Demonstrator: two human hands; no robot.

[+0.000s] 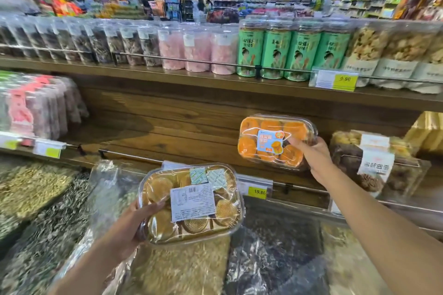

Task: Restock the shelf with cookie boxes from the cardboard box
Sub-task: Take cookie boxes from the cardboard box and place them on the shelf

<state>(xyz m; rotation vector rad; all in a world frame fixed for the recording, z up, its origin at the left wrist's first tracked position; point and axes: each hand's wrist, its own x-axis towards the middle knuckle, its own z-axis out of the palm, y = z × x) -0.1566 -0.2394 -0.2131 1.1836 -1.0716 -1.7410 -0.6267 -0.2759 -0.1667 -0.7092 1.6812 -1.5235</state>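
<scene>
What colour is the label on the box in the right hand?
Light blue rectangular label on the clear plastic cookie box; head view.

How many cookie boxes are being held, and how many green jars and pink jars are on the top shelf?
Cookie boxes held: 2
Green jars: 4
Pink jars: 3
Total: 9
</scene>
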